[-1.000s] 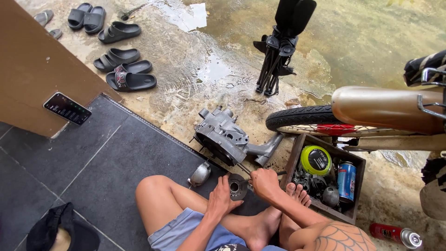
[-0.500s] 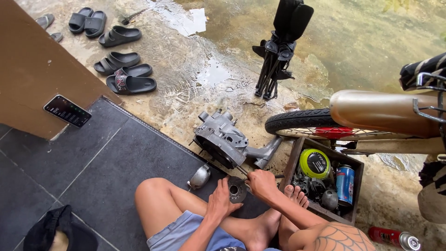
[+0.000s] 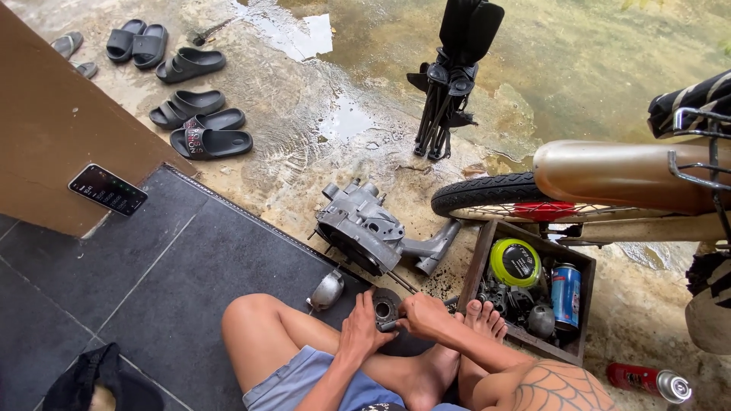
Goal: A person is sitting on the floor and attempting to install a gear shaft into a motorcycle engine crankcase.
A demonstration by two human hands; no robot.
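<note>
I sit on the floor with bent legs. My left hand (image 3: 364,329) presses against a small round dark metal part (image 3: 385,304) on the tile between my feet. My right hand (image 3: 423,314) is closed on a thin tool whose tip meets that round part. Just beyond them lies a grey engine casing (image 3: 362,227) with long studs pointing toward me. A small rounded metal cover (image 3: 327,290) rests left of my hands.
A wooden box (image 3: 480,262) at my right foot holds a yellow-green tin (image 3: 515,262), a blue can (image 3: 566,295) and metal parts. A motorbike wheel (image 3: 491,191) stands behind it. A red spray can (image 3: 647,380), several sandals (image 3: 202,133), a phone (image 3: 107,189) and a folded black stand (image 3: 451,76) lie around.
Both hands have stayed on the round part, shifting only slightly. The view has drifted a little.
</note>
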